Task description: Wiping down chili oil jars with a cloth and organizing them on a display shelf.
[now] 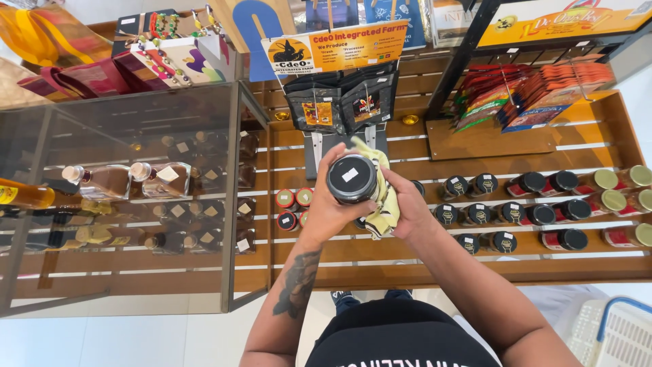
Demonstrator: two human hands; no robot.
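A slatted wooden table (353,261) spans the view, its near edge running left to right just above the person's dark shirt, with pale floor beyond that edge at 6 to 7 o'clock. At 9 o'clock a glass display case (122,197) stands on the table, its right frame edge upright just left of the left forearm; bottles and small jars sit inside it. From 2 to 3 o'clock, rows of dark-lidded jars (536,204) line the slats out to the right edge, some with gold lids at the far end. At 12 o'clock hang black pouches (339,102) under a yellow sign. Open slats lie bare between the hands and the near edge.

At the centre, the left hand (326,204) holds a black-lidded jar (351,179) above the table, its fingers wrapped around the jar's side. The right hand (407,204) presses a pale yellow cloth (384,197) against the jar's right side, fingers closed on the cloth. Small red-lidded jars (293,200) stand just left of the left wrist at 9 o'clock, near the case's edge.
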